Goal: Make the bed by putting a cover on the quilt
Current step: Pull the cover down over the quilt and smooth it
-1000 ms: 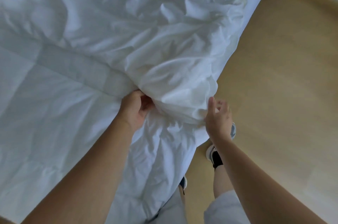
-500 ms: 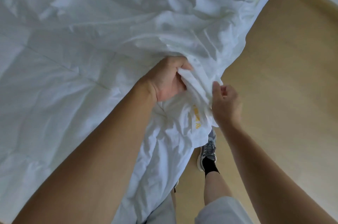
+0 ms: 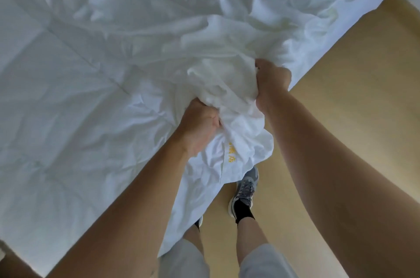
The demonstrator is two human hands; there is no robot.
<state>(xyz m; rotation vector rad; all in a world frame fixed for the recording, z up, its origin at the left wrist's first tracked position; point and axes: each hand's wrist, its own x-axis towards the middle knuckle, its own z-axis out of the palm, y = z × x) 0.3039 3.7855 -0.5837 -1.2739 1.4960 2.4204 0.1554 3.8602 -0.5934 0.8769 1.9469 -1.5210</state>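
1. Quilt (image 3: 56,96) lies flat on the bed (image 3: 375,0). The white cover (image 3: 227,77) is bunched up on it at the bed's near edge, and part of it hangs down toward the floor (image 3: 352,107).
2. The left hand (image 3: 197,127) squeezes a fistful of the cover. The right hand (image 3: 271,80) squeezes another fistful close by. The hands do not touch.
3. Both things are white, so a hand may grab quilt and cover together. Then the cover cannot slide over the quilt.
4. A hard pull may drag the quilt off the edge and onto the floor.
5. The loose end with yellow letters (image 3: 231,155) hangs just above a shoe (image 3: 246,189). A foot may step on it and trip.
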